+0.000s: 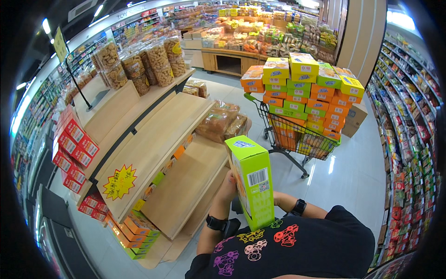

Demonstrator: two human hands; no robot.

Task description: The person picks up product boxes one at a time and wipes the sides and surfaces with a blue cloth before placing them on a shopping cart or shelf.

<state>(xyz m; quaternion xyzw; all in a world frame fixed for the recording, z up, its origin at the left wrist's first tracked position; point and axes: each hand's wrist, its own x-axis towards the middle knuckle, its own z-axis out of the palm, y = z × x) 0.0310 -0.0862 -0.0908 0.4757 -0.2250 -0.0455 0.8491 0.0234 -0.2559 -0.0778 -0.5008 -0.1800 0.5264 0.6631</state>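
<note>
A tall green carton (256, 188) with a printed barcode stands upright in front of my chest. My left hand (229, 183) grips its left side. From the right, my right hand (276, 198) reaches the carton's other side, its fingers mostly hidden behind it. To the left is a tiered wooden display shelf (156, 129). Orange and green cartons (134, 233) are stacked on its lowest level. Past the held carton stands a shopping cart (296, 136), piled high with yellow, green and orange cartons (306, 90).
Bagged bread (221, 120) lies at the display's far end. Clear tubs of snacks (160, 62) and red boxes (75, 143) stand on its upper part. A yellow starburst sign (119, 182) bears handwriting. Packed shelves (407, 157) line the right; a cardboard box (355, 118) sits behind the cart.
</note>
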